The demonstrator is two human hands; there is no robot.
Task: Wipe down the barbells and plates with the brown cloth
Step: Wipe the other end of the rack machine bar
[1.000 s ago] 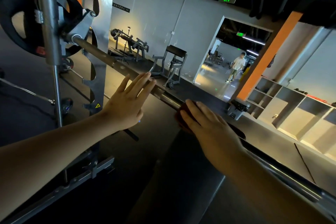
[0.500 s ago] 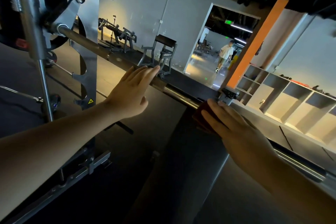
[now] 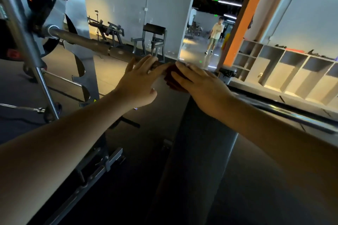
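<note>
A steel barbell [image 3: 95,45] runs from the rack at upper left down to the right edge. A black weight plate [image 3: 8,38] sits on its left end, partly hidden behind a chrome guide rod [image 3: 27,45]. My left hand [image 3: 139,82] rests on the bar with straight fingers, thumb hanging below. Right beside it, my right hand [image 3: 199,84] lies flat over the brown cloth [image 3: 172,80] and presses it onto the bar, fingers pointing left along it. The fingertips of both hands nearly touch. Most of the cloth is hidden under my right hand.
A dark bench pad [image 3: 192,151] lies under the bar, below my arms. The notched rack upright [image 3: 82,64] stands at left. A person [image 3: 215,34] stands in the far doorway, next to an orange pillar [image 3: 243,20]. Open cubby shelves [image 3: 292,71] line the right wall.
My right hand has slid the cloth leftward along the bar until it is beside my left hand. My left hand has stayed on the bar.
</note>
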